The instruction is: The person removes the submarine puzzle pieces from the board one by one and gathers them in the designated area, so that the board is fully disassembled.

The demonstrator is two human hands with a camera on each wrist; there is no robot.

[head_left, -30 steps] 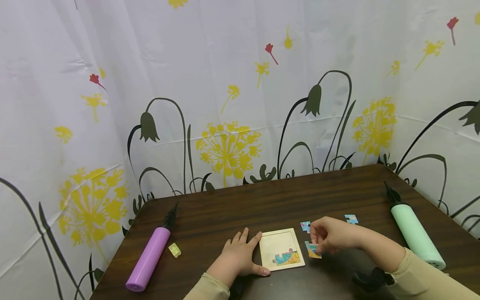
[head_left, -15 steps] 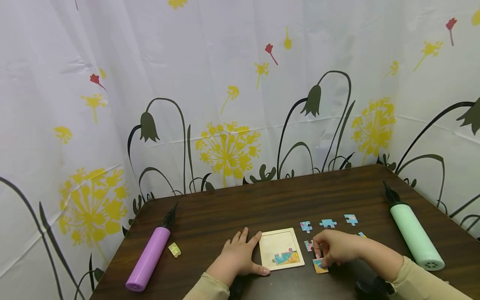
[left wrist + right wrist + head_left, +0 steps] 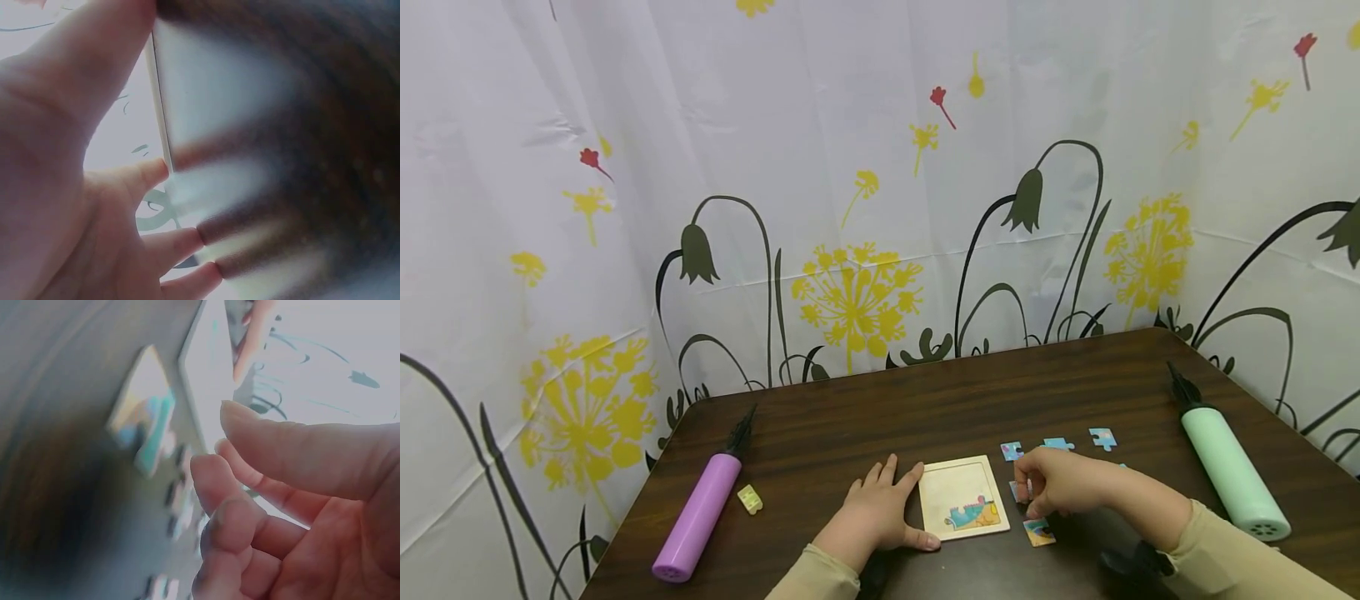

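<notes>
My left hand (image 3: pixel 880 510) lies with fingers spread at the left side of a square wooden puzzle tray (image 3: pixel 955 483). Its thumb is at the tray's lower left corner. In the tray's lower right sit joined puzzle pieces (image 3: pixel 973 515) in blue and orange. My right hand (image 3: pixel 1063 482) hovers right of the tray, thumb and bent forefinger apart, nothing between them. Just below its thumb an orange and blue puzzle piece (image 3: pixel 1040 532) lies on the table; the right wrist view shows this corner piece (image 3: pixel 147 406) beside the tray. Another piece (image 3: pixel 1017 490) is partly hidden by the fingers.
More blue puzzle pieces lie behind the right hand, such as one piece (image 3: pixel 1102 438) at the far right. A purple hand pump (image 3: pixel 700 521) and small yellow block (image 3: pixel 749 500) lie left, a mint green pump (image 3: pixel 1234 471) right. A flowered curtain (image 3: pixel 865 167) hangs behind the table.
My right hand moved the orange and blue piece toward the near right of the tray, let go of it, and shifted slightly away toward the piece behind. The left hand stayed.
</notes>
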